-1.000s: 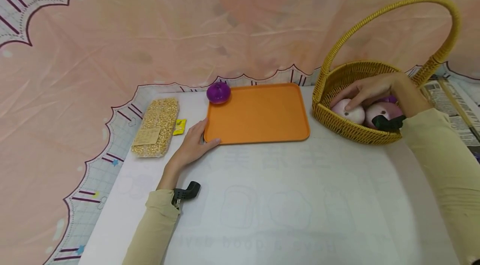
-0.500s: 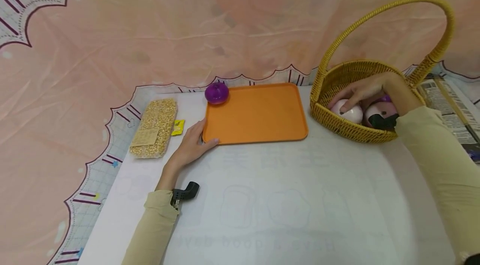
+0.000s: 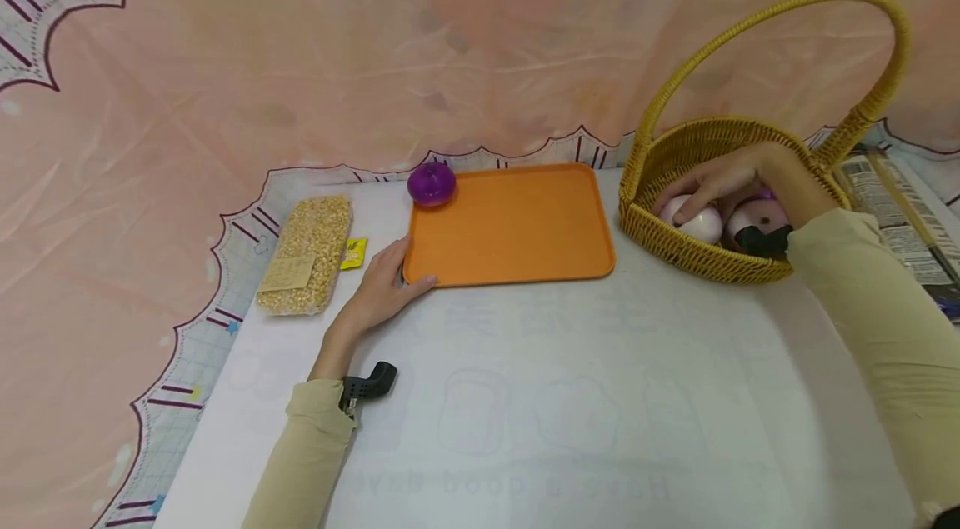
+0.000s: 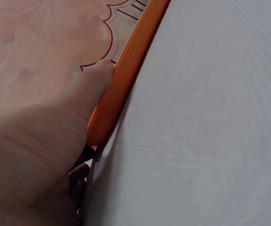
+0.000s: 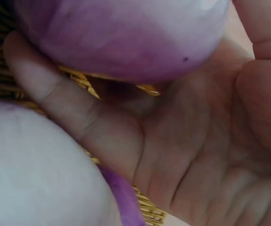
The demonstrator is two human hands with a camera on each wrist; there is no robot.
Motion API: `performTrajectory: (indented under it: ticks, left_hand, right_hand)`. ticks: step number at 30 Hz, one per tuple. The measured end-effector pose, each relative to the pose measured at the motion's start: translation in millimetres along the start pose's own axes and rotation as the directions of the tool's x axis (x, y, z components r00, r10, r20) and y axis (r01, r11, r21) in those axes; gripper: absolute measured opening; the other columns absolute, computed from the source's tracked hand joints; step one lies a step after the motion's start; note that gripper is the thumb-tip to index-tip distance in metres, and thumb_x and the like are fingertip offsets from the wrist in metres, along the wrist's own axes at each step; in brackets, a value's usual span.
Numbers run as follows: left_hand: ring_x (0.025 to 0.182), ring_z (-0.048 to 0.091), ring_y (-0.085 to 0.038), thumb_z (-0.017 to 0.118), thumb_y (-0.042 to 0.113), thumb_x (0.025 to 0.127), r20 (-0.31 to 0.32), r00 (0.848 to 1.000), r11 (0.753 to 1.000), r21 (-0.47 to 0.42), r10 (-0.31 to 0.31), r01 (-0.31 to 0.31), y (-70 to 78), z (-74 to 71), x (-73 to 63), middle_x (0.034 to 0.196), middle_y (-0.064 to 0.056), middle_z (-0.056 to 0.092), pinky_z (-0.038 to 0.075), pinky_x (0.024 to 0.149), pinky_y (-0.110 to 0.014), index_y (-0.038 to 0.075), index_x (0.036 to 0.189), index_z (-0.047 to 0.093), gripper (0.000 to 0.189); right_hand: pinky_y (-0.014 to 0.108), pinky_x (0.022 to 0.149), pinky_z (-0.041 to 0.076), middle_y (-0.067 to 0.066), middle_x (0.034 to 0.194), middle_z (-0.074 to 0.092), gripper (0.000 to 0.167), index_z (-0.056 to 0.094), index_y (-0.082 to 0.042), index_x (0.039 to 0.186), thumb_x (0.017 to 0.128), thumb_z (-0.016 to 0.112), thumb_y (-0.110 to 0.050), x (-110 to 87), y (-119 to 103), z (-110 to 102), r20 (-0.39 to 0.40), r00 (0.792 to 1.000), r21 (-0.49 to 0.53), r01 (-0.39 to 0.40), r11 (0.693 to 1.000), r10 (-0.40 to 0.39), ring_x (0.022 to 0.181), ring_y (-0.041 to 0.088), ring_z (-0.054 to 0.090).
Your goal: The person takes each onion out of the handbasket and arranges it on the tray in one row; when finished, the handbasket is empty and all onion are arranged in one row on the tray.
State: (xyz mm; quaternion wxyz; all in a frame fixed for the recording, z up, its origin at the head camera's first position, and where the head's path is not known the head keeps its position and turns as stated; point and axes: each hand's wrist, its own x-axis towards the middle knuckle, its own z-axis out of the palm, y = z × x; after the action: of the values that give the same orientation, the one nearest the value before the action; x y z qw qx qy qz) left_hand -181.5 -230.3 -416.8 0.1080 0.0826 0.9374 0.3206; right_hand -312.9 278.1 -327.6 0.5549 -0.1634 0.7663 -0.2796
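Note:
An orange tray lies on the white table. At its near left corner, my left hand grips the edge, with the thumb along the front side and the fingers along the left. A glossy purple onion-like vegetable sits on the far left corner. Inside the wicker basket, my right hand holds a round white-and-purple onion-like vegetable, thumb on top and fingers down its far side. Beside it is a second, pinker one, partly behind the wrist camera. In the right wrist view, the palm shows between both.
Left of the tray lie a clear pack of yellow kernels and a small yellow packet. The basket's tall handle arches over my right hand. Newsprint lies at the right, and a pink patterned cloth hangs behind.
My right thumb has slid slightly left over the white-and-purple onion-like vegetable in the basket. The left hand stays at the tray corner, while the whole head view shifts a little.

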Motion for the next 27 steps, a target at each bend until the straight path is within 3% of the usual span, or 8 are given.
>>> performTrajectory:
  ticks: [5, 10, 13, 17, 21, 27]
  left_hand:
    - [0.151, 0.010, -0.033, 0.060, 0.052, 0.091, -0.004, 1.000, 1.000, 0.001, 0.003, -0.003, 1.0, -0.9, 0.6, 0.163, -0.014, 0.015, 0.015, 0.122, -0.055, 0.011, 0.157, 0.011, 0.092]
    - [0.151, 0.010, -0.032, 0.059, 0.054, 0.091, -0.001, 1.000, 1.000, -0.010, -0.012, 0.012, -0.4, 0.7, 0.0, 0.163, -0.013, 0.014, 0.015, 0.122, -0.054, 0.012, 0.157, 0.010, 0.092]
    - [0.151, 0.010, -0.032, 0.059, 0.054, 0.091, -0.001, 1.000, 1.000, -0.017, -0.017, 0.017, -1.5, 2.3, -1.0, 0.163, -0.013, 0.014, 0.015, 0.122, -0.054, 0.013, 0.157, 0.011, 0.092]
    - [0.151, 0.010, -0.033, 0.059, 0.054, 0.091, 0.001, 1.000, 1.000, -0.016, -0.014, 0.014, -3.4, 3.7, -2.4, 0.163, -0.014, 0.014, 0.015, 0.122, -0.055, 0.012, 0.157, 0.011, 0.093]
    - [0.151, 0.010, -0.033, 0.060, 0.053, 0.091, -0.006, 1.000, 1.000, -0.007, -0.002, 0.002, -3.9, 3.5, -2.7, 0.163, -0.014, 0.014, 0.015, 0.122, -0.054, 0.011, 0.157, 0.011, 0.092]
    - [0.151, 0.011, -0.033, 0.060, 0.053, 0.091, -0.016, 1.000, 1.000, 0.002, 0.009, -0.009, -3.2, 2.5, -1.0, 0.163, -0.014, 0.015, 0.015, 0.122, -0.054, 0.011, 0.157, 0.011, 0.092]
  right_hand:
    - [0.037, 0.089, 0.054, 0.018, 0.144, 0.038, 0.059, 0.035, -0.007, 0.148, 0.098, 0.057, -0.028, -3.5, -7.9, -1.5, 0.004, 1.000, -0.024, 0.003, 1.000, -0.003, 0.107, 0.019, 0.056]
    - [0.035, 0.085, 0.055, 0.011, 0.134, 0.047, 0.054, 0.041, -0.008, 0.146, 0.098, 0.057, -0.026, -13.8, -14.9, -2.9, -0.108, 0.990, -0.117, 0.074, 0.990, -0.087, 0.104, 0.019, 0.056]
    - [0.030, 0.087, 0.054, 0.004, 0.131, 0.052, 0.049, 0.044, -0.012, 0.144, 0.098, 0.057, -0.024, -22.3, -14.7, 0.0, -0.214, 0.960, -0.178, 0.143, 0.974, -0.180, 0.106, 0.015, 0.055]
    - [0.023, 0.089, 0.051, -0.004, 0.129, 0.058, 0.044, 0.048, -0.013, 0.141, 0.097, 0.055, -0.014, -31.8, -9.2, 9.6, -0.303, 0.897, -0.191, 0.274, 0.943, -0.322, 0.110, 0.010, 0.056]
    - [0.025, 0.090, 0.053, -0.001, 0.130, 0.058, 0.044, 0.046, -0.007, 0.140, 0.096, 0.051, -0.001, -36.4, -4.5, 20.1, -0.280, 0.850, -0.097, 0.438, 0.894, -0.447, 0.111, 0.013, 0.058]
    - [0.023, 0.088, 0.052, 0.001, 0.127, 0.061, 0.042, 0.050, -0.007, 0.136, 0.094, 0.054, 0.001, -41.5, -5.5, 30.8, -0.286, 0.787, -0.144, 0.529, 0.836, -0.547, 0.107, 0.014, 0.057]
